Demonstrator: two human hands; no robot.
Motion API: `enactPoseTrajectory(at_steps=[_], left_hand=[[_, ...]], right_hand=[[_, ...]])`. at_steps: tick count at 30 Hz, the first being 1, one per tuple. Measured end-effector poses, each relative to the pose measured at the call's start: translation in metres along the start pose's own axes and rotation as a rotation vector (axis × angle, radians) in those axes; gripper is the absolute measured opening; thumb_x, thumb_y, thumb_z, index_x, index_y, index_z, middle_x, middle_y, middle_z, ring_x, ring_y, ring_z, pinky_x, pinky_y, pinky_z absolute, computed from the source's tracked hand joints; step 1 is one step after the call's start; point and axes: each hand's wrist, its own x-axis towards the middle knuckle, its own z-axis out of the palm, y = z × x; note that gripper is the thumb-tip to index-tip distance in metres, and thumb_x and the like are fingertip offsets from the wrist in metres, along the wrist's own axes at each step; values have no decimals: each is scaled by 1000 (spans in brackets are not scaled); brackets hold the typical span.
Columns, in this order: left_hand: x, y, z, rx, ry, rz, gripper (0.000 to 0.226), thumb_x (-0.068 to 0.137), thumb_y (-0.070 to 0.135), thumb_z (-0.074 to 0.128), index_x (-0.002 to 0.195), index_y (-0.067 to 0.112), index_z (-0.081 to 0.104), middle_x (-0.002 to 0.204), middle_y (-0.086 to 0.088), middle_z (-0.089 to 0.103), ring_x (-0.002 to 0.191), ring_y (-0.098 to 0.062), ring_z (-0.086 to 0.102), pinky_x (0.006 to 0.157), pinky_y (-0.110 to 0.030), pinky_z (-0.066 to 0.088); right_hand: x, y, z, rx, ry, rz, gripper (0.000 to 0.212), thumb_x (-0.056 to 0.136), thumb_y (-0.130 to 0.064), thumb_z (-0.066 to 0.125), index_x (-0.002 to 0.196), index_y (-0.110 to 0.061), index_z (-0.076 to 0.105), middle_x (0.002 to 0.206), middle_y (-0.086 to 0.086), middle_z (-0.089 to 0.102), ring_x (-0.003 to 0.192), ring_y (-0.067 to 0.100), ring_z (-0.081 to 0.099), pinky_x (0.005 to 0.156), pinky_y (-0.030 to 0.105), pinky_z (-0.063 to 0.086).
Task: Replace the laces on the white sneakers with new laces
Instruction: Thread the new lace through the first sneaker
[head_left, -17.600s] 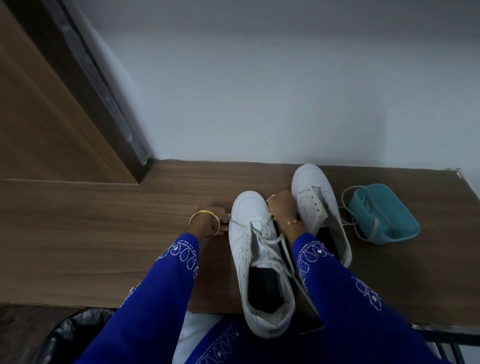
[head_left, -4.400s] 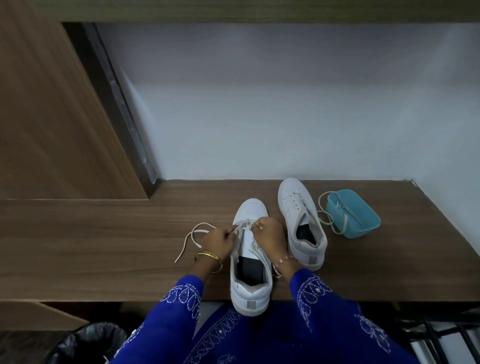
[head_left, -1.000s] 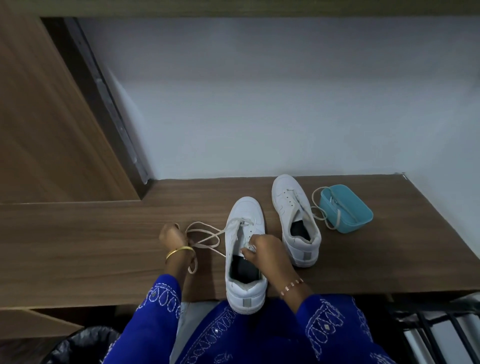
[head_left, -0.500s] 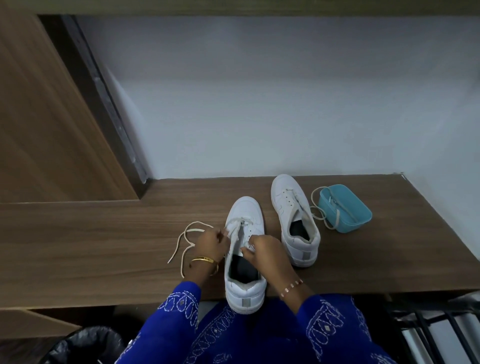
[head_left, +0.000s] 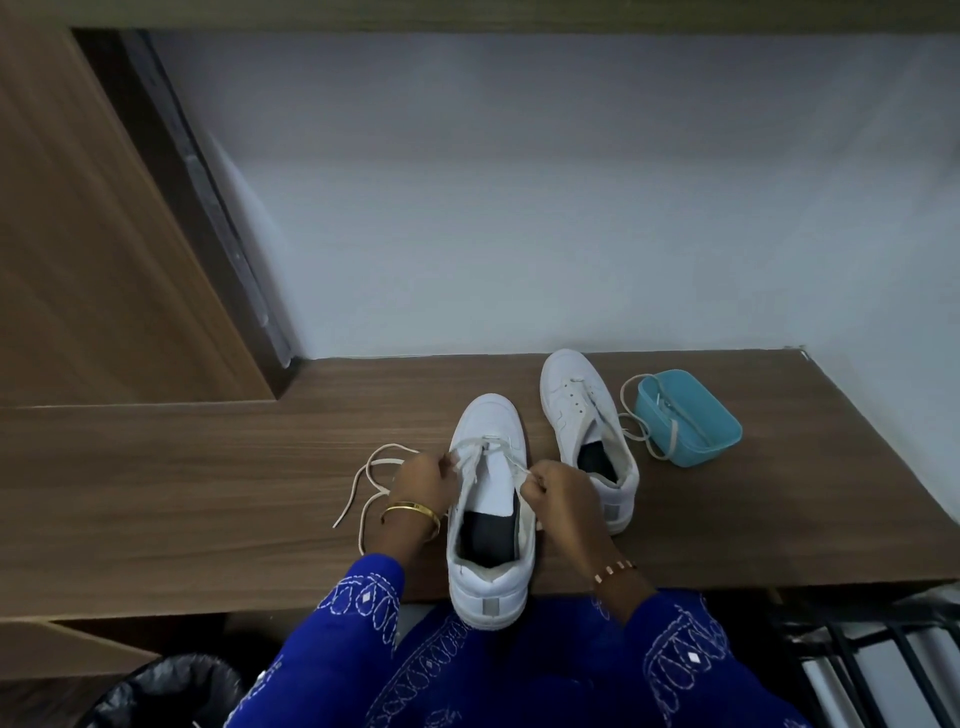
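Note:
A white sneaker (head_left: 488, 431) stands at the front edge of the wooden desk (head_left: 208, 493), heel toward me, its tongue bare. One off-white lace (head_left: 371, 480) runs through its lowest eyelets; the loose length trails on the desk to the left. My left hand (head_left: 423, 480) pinches the lace at the shoe's left side. My right hand (head_left: 563, 491) pinches the other strand at the right side. A second white sneaker (head_left: 576, 395) without a lace in its upper eyelets stands behind and to the right.
A teal plastic tub (head_left: 688, 418) with another lace draped over its rim sits right of the second sneaker. A grey wall rises behind the desk, a wooden panel at left. A black-lined bin (head_left: 166, 693) is below left, a dark metal rack (head_left: 872, 654) below right.
My left hand came back from the far left to the shoe over the last second. My right hand moved from over the tongue to the shoe's right side, and the tongue now shows bare.

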Motion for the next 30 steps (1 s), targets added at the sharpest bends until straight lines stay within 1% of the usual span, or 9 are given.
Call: enactPoseTrajectory(at_steps=[4, 10, 15, 17, 18, 20, 22, 26, 30], left_hand=[[0, 14, -1, -165, -32, 14, 28, 94, 21, 47, 109, 6, 65, 107, -17, 67, 105, -32, 58, 79, -29, 42], [1, 30, -4, -289, -123, -7, 21, 95, 24, 45, 76, 20, 51, 107, -23, 64, 105, -33, 57, 83, -30, 42], [11, 32, 5, -408, -144, -123, 27, 90, 20, 51, 64, 18, 48, 72, -3, 54, 85, -22, 50, 78, -30, 44], [17, 32, 5, -644, -153, -214, 10, 84, 13, 59, 88, 5, 64, 94, -13, 65, 90, -25, 55, 78, -29, 46], [20, 33, 2, -783, -156, -248, 25, 80, 9, 61, 103, -2, 63, 107, -21, 64, 93, -27, 58, 81, -31, 46], [21, 34, -5, -1016, -174, -273, 28, 77, 9, 64, 104, 0, 64, 112, -18, 63, 100, -27, 59, 88, -35, 46], [19, 38, -15, -1095, -206, -261, 9, 86, 16, 59, 92, 17, 66, 105, -4, 62, 101, -20, 54, 82, -33, 42], [21, 41, -33, -1207, -120, -170, 30, 99, 22, 39, 77, 17, 59, 79, 4, 69, 84, -16, 57, 69, -28, 40], [18, 53, -66, -1334, -25, -53, 32, 100, 17, 35, 79, 9, 57, 59, 2, 69, 57, -10, 66, 64, -23, 52]], right_hand=[[3, 0, -1, 21, -14, 26, 41, 86, -10, 49, 52, -18, 25, 51, -3, 29, 61, 19, 38, 58, 30, 25], [11, 4, -4, 86, -9, 65, 25, 84, -11, 51, 61, -9, 43, 61, 6, 46, 65, 21, 46, 61, 34, 36], [17, 6, -5, 47, -23, 68, 19, 85, -11, 50, 67, -5, 48, 67, 13, 49, 66, 20, 44, 60, 29, 29], [17, 7, -4, 33, -32, 73, 18, 85, -11, 49, 69, -3, 50, 69, 16, 51, 66, 21, 45, 60, 30, 30], [17, 8, -4, 35, -35, 68, 18, 85, -10, 49, 69, -3, 49, 68, 15, 50, 66, 21, 45, 60, 30, 30], [17, 9, -3, 44, -36, 43, 18, 85, -9, 48, 67, -5, 46, 67, 12, 48, 65, 21, 44, 60, 30, 30], [17, 9, -3, 43, -37, 26, 20, 84, -8, 48, 65, -6, 43, 65, 11, 47, 64, 21, 43, 59, 30, 29], [20, 8, -8, 43, -93, 29, 36, 84, -9, 50, 53, -10, 32, 54, 5, 38, 55, 18, 41, 54, 31, 30], [30, -1, -20, 184, -185, 66, 29, 85, -13, 56, 73, 12, 59, 70, 26, 64, 57, 28, 61, 63, 40, 54]])
